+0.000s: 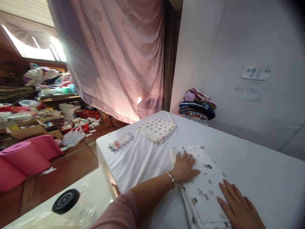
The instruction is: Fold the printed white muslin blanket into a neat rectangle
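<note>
A white printed cloth [207, 190], folded into a long layered strip, lies on the white-covered table [257, 165] in front of me. My left hand [185, 168] rests flat on its far left part, fingers spread, with a bracelet at the wrist. Along the cloth's right edge, my right hand [238, 205] lies with its fingers stretched out and touching the fabric. Neither hand grips anything. Farther back on the table sits a second white cloth [157, 128] with a small print, folded into a neat rectangle.
A blurred-out small item [121, 142] lies near the table's left edge. Folded clothes [197, 106] are stacked by the wall. At lower left, a black-lidded container [66, 201] stands on a pale surface. Pink rolled mats [30, 156] and clutter cover the floor; a pink curtain [119, 57] hangs behind.
</note>
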Motion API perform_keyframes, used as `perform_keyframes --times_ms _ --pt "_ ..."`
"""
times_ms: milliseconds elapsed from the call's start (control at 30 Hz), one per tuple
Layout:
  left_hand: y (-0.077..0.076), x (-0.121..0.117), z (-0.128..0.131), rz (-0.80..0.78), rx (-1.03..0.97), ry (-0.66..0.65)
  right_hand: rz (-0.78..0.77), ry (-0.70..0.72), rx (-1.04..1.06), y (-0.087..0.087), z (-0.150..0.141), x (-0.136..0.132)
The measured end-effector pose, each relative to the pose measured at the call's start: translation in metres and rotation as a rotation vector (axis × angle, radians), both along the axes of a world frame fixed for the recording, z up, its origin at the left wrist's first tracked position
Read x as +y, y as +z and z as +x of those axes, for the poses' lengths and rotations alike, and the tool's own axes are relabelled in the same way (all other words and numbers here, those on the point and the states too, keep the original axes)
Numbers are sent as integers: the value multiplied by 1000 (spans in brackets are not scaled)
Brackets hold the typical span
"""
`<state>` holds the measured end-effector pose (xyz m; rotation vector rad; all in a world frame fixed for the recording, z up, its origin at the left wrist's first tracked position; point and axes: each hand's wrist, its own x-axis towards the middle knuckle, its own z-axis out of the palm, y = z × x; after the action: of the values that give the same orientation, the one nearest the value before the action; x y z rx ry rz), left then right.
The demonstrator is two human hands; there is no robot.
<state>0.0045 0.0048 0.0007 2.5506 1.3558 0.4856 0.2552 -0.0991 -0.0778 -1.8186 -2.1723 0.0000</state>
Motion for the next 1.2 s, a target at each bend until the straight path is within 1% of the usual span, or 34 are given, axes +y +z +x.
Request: perform_keyframes --times_ms 67,167,233,267,333,400,467,533,600,633,733,800,833,867,933,1033,1100,1200 --pt "3 12 -6 16 -3 47 -58 -42 48 8 3 -7" --pt "9 36 -19 7 11 213 -193 -156 182 27 8 -4" --pt "14 53 -29 -78 4 327 -301 -255 292 41 13 4" --pt "17 61 -33 -139 -3 362 -354 -304 342 49 14 8" --pt "20 73 -39 -250 -14 389 -429 -383 413 63 15 16" --pt "23 82 -43 -324 -17 382 -485 -382 459 73 12 22" --pt "24 88 -45 -364 -24 373 -558 -319 499 80 11 28" --pt "24 91 -44 -387 -45 375 -607 -256 505 86 18 40" --pt "23 94 -40 -391 -81 380 -554 -245 414 96 35 60" --pt "22 94 -36 -394 -100 377 -487 -249 330 102 46 74" --pt "17 94 -20 -422 -155 333 -272 -342 65 121 80 116" --pt "12 93 -9 -435 -179 316 -188 -412 -76 127 89 135" --pt "9 91 -5 -433 -191 315 -160 -405 -98 128 87 138" --pt "7 90 -3 -426 -201 317 -141 -375 -82 126 81 138" --pt "2 87 -2 -415 -242 317 -131 -256 47 119 59 127" --pt "-4 84 -6 -389 -344 308 -147 -73 265 106 17 93" --pt "-5 83 -9 -329 -402 295 -134 23 313 101 -2 70" --pt "0 79 -11 -179 -436 210 -67 65 295 98 -13 45"
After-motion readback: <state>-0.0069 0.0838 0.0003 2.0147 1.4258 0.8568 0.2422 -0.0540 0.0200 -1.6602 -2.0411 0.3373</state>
